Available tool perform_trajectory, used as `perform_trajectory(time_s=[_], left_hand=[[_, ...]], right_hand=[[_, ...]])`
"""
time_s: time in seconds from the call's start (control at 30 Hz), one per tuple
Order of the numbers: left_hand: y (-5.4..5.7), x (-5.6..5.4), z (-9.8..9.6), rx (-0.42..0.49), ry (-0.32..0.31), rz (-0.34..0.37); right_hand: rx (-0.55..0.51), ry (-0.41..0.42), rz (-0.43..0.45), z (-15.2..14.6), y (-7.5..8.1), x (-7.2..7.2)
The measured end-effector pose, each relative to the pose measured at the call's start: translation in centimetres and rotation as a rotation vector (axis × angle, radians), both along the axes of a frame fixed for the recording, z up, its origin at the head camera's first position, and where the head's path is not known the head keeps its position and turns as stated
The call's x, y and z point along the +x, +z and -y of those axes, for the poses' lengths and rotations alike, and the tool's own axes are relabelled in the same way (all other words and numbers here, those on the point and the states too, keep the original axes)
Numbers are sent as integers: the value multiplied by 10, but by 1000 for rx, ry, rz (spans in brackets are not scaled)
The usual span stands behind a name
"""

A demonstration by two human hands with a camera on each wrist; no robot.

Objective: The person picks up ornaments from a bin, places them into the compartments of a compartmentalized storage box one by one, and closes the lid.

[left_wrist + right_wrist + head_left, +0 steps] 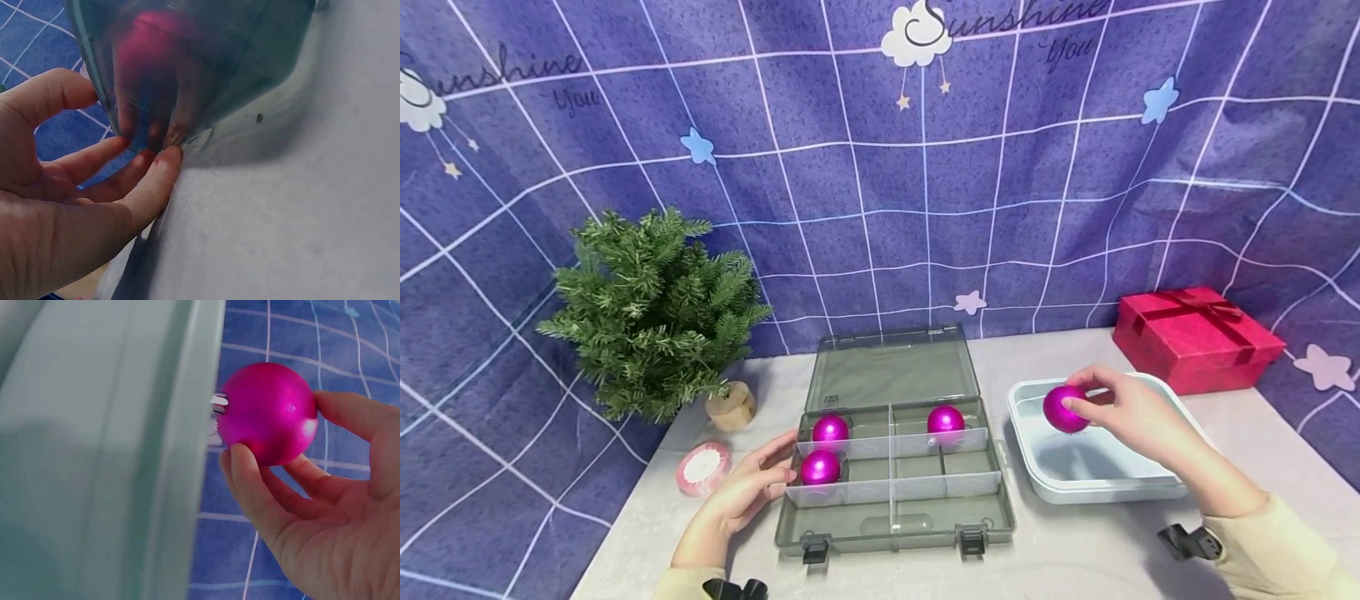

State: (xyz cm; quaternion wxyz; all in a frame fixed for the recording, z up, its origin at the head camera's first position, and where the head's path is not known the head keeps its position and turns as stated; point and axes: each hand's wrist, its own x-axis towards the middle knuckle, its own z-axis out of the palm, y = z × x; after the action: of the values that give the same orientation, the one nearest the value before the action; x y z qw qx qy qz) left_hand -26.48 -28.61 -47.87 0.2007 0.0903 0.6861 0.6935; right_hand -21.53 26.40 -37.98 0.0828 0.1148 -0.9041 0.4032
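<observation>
My right hand [1131, 417] pinches a shiny magenta Christmas bauble [269, 415] between thumb and fingertips, over the pale blue basin [1078, 485]. In the right wrist view its metal cap faces the basin's wall. My left hand [751, 486] rests its fingertips on the left side of a translucent grey divided box [250, 56], whose lid [895, 367] lies open at the back. In the box's back row sit a left bauble [831, 431] and a right bauble [945, 423], partly behind a clear divider. A third bauble [820, 467] lies in the middle row's left compartment.
A small artificial fir tree [655, 312] on a wooden base stands at the back left. In front of it lies a pink-and-white roll [703, 468]. A red gift box [1198, 337] with a ribbon sits behind the basin, near the patterned curtain [880, 192].
</observation>
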Motion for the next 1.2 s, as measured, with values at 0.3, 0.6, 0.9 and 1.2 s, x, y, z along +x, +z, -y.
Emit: perform_trajectory(time_s=[0.3,0.6,0.9,1.2], left_hand=[[4,1,1,-11,-11,-11],[2,1,2,2,-14,-22],[0,-1,-1,-19,2,-19],[0,-1,2,-11,-11,-13]], right_hand=[[-110,86,-67,49,16,-8],[-195,238,-34,110,22,-18],[-291,366,93,164,21,-25],[-255,441,72,204,7,-38]])
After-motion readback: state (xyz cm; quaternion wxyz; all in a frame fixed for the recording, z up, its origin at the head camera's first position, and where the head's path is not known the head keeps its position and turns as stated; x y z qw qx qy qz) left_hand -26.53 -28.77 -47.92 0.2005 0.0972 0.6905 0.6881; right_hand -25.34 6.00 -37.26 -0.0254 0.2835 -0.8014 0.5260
